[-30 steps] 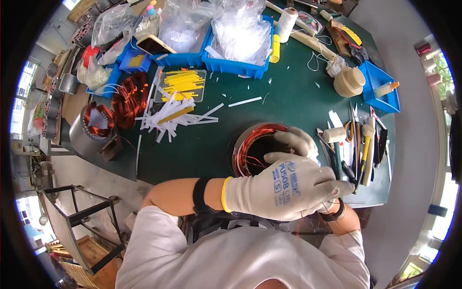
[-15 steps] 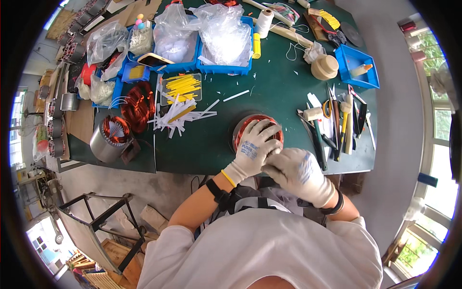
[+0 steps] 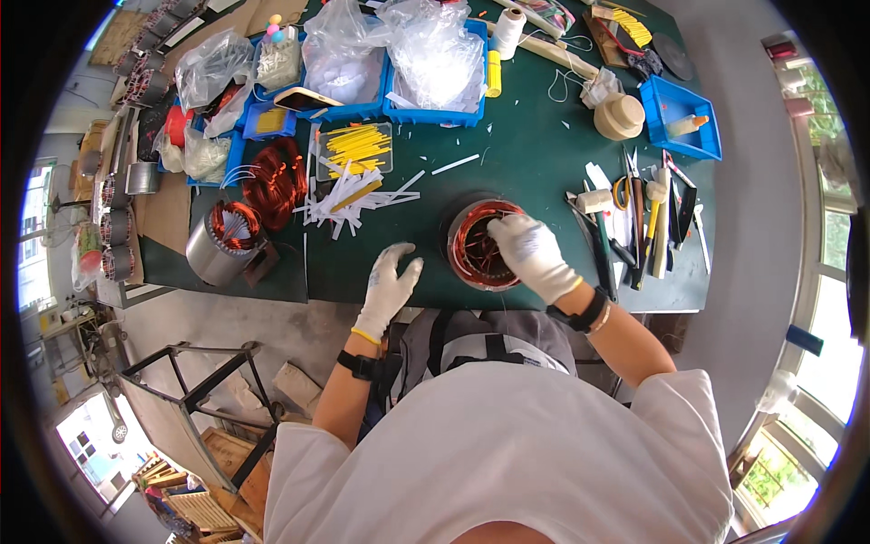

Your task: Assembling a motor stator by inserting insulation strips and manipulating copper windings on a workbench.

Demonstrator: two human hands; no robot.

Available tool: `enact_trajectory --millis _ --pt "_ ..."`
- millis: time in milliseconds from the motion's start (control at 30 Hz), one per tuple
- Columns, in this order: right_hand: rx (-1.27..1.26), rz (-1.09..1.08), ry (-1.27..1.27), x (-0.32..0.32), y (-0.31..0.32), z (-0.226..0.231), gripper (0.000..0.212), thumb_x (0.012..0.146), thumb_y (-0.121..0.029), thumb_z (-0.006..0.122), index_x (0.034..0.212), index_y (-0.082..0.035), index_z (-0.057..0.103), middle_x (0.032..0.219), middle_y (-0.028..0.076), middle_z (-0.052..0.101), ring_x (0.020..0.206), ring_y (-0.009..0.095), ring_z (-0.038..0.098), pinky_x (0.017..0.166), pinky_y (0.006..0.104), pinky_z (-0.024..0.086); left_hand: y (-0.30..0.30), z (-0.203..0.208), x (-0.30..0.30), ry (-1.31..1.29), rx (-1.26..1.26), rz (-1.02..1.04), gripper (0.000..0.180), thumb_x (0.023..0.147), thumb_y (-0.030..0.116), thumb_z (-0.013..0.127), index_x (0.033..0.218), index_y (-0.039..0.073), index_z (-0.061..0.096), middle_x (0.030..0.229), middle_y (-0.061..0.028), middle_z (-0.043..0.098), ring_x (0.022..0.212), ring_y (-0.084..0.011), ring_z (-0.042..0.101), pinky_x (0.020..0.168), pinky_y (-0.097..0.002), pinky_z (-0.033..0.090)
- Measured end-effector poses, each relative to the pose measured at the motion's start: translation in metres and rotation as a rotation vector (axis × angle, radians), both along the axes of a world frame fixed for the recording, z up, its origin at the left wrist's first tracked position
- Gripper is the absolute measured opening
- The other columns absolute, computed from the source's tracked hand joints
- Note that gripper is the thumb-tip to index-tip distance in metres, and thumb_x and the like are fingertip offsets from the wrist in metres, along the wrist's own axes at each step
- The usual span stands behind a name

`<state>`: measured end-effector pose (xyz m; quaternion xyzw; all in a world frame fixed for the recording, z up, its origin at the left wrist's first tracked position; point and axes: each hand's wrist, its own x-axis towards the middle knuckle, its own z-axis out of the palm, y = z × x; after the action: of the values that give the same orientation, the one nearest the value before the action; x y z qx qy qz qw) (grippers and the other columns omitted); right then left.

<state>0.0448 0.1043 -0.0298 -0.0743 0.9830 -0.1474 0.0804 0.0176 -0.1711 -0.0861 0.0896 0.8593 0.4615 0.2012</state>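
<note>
A motor stator (image 3: 460, 256) wound with reddish copper wire stands on the green table right in front of me, its round opening facing up. My right hand (image 3: 536, 258), in a white work glove, reaches over the stator's right side. Its fingers are bent together over the winding at the rim, and their tips are partly hidden. My left hand (image 3: 390, 288), gloved the same way, hovers at the table's front edge, left of the stator and apart from it. It is empty, thumb and fingers spread.
Yellow strips (image 3: 355, 147) fill a clear tray beside scattered white paper strips (image 3: 349, 204). At the left are another stator (image 3: 217, 254) and copper coils (image 3: 276, 186). Hand tools, including a yellow-handled hammer (image 3: 652, 222), lie at the right. Blue bins (image 3: 435, 118) line the back.
My left hand has come off the stator and moved left, opening. My right hand has shifted forward to the stator's right rim. The winding and its opening now show.
</note>
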Motion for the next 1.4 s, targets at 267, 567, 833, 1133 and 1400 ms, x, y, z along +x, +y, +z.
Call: enact_trajectory --millis 267,567,833,1133,1400 --pt "0.049 0.342 -0.524 -0.002 -0.016 -0.09 0.037 0.081 -0.008 0.069 0.118 -0.003 0.066 0.111 0.015 0.069 0.106 0.034 0.066 0.086 0.0415 0.055 0.042 -0.021 0.004 -0.456 0.255 -0.057 0.045 0.088 0.011 0.057 0.129 -0.007 0.054 0.123 -0.0205 0.064 0.114 -0.0266 0.062 0.099 -0.0346 0.047" --pt "-0.147 0.414 0.076 0.073 0.017 0.034 0.049 0.082 -0.01 0.066 0.128 -0.027 0.063 0.109 0.014 0.063 0.094 0.027 0.066 0.078 0.0394 0.057 0.021 -0.028 0.008 -0.768 0.309 0.048 0.057 0.095 0.024 0.056 0.144 -0.001 0.04 0.135 -0.0138 0.056 0.116 -0.0223 0.058 0.099 -0.0369 0.046" --pt "-1.042 -0.454 0.003 0.015 -0.009 0.033 0.028 0.096 -0.007 0.055 0.124 0.0 0.057 0.098 0.013 0.068 0.088 0.023 0.067 0.081 0.0327 0.054 0.017 -0.028 0.007 -0.804 0.308 0.072 0.055 0.097 0.029 0.057 0.141 0.0 0.046 0.133 -0.0134 0.058 0.115 -0.0222 0.059 0.1 -0.0369 0.045" --pt "-0.186 -0.059 -0.638 -0.003 -0.027 -0.032 0.022 0.087 -0.004 0.05 0.106 0.001 0.06 0.106 0.023 0.067 0.1 0.04 0.065 0.086 0.0497 0.051 0.006 -0.041 0.02 -0.829 0.273 0.088 0.052 0.097 0.03 0.058 0.14 0.002 0.049 0.135 -0.0131 0.058 0.115 -0.022 0.059 0.1 -0.0358 0.045" --pt "-0.056 -0.092 0.119 0.056 -0.053 0.014 0.059 0.082 -0.034 0.074 0.127 0.0 0.055 0.125 0.021 0.058 0.112 0.035 0.058 0.095 0.0459 0.047 0.006 -0.047 0.02 -1.042 0.586 0.405 0.042 0.098 0.025 0.055 0.137 0.007 0.051 0.123 -0.0072 0.062 0.113 -0.022 0.059 0.098 -0.0393 0.045"
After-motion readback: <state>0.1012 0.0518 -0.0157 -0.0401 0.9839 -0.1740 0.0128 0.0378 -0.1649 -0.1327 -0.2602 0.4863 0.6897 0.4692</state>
